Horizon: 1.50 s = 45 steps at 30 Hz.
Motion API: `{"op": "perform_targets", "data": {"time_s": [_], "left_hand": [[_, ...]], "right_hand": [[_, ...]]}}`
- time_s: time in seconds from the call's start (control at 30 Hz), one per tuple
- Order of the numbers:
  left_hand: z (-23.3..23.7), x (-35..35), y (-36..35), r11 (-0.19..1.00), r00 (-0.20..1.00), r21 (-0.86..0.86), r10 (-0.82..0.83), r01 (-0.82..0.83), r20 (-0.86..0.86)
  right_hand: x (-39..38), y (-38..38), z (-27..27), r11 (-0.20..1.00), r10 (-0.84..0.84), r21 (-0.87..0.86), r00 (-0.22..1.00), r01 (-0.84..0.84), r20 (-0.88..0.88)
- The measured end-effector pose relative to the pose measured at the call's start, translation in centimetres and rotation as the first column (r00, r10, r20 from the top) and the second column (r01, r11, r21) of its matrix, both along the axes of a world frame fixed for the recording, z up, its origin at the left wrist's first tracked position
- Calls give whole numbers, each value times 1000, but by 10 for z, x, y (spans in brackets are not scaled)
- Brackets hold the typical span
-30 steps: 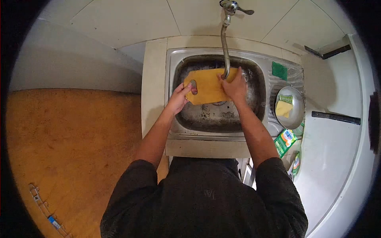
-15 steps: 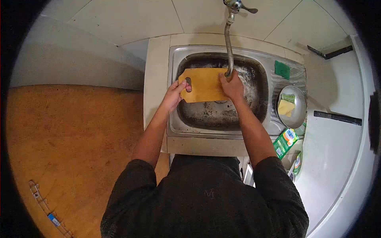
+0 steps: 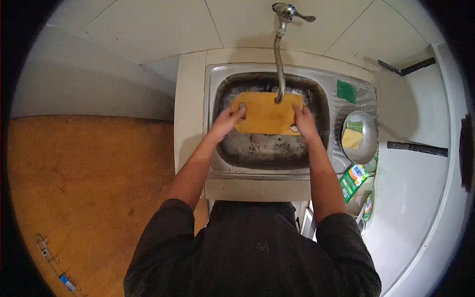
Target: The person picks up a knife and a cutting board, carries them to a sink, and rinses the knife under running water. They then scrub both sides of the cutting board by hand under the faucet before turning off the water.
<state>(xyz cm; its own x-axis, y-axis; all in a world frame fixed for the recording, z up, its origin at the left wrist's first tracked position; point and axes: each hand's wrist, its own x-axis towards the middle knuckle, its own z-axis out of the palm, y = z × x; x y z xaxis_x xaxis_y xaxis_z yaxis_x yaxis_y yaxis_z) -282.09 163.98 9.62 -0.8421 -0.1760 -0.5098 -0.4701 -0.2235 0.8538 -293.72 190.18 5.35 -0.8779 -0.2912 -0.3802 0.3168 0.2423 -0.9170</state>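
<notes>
The person holds a yellow cutting board [image 3: 267, 114] flat over the sink [image 3: 267, 151], just under the spout of the tap [image 3: 279, 59]. I think such a board can be slippery here, so both ends need a firm, even hold, kept low over the basin. The left hand [image 3: 225, 123] closes its fingers [image 3: 238, 113] around the end with the handle hole. The right hand [image 3: 304, 123] grips the opposite end.

board [image 3: 267, 113]: wood, matt, smooth | sink [image 3: 217, 89]: steel, dull, stained basin | tap [image 3: 279, 54]: shiny metal | wall [image 3: 148, 24]: glossy tile | floor [image 3: 84, 188]: matt wood-look | bowl [image 3: 368, 143]: metal
</notes>
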Motion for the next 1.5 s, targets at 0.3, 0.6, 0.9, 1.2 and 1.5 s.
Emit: {"op": "perform_targets", "data": {"time_s": [0.3,0.6,0.9,1.2,1.5], "left_hand": [[-5,-61,76,964,978,-188,-164,186,129],[7,-47,61,975,996,219,-19,37,-85],[47,18,-16,998,999,47,43,-42,-29],[66,42,-52,981,988,-151,104,-121,-116],[108,51,-57,962,968,-170,188,-215,-163]], "right_hand": [[5,43,78,820,-155,448,893,355,-422],[11,19,70,647,-100,696,940,311,-328],[16,-64,25,905,-39,426,998,11,56],[13,-93,-39,976,-10,218,999,-2,54],[12,-91,7,933,66,346,990,-104,121]]}}
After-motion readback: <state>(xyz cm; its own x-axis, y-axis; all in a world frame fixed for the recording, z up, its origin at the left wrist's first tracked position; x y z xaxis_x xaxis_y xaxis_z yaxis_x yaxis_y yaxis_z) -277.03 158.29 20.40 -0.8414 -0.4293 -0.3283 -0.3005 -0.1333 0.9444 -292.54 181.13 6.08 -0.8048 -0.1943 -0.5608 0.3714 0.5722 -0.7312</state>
